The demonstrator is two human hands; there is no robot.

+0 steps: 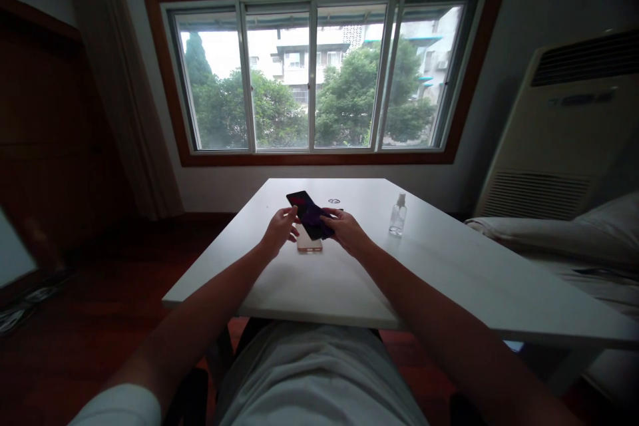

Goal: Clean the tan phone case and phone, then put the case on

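A dark phone [304, 211] is held tilted above the white table by my left hand [281, 229], whose thumb and fingers grip its left edge. My right hand [345, 229] pinches a dark purple cloth [319, 215] against the phone's right side. Beneath the phone, a clear phone case [309, 243] with a pinkish-gold edge lies on the table, partly covered by the phone and my left fingers.
On the white table [439, 279], a clear spray bottle [398, 216] stands to the right. A small ring-shaped item [334, 201] lies behind my hands. Beyond are a window and, at right, a floor air conditioner [564, 126] and a sofa [539, 239].
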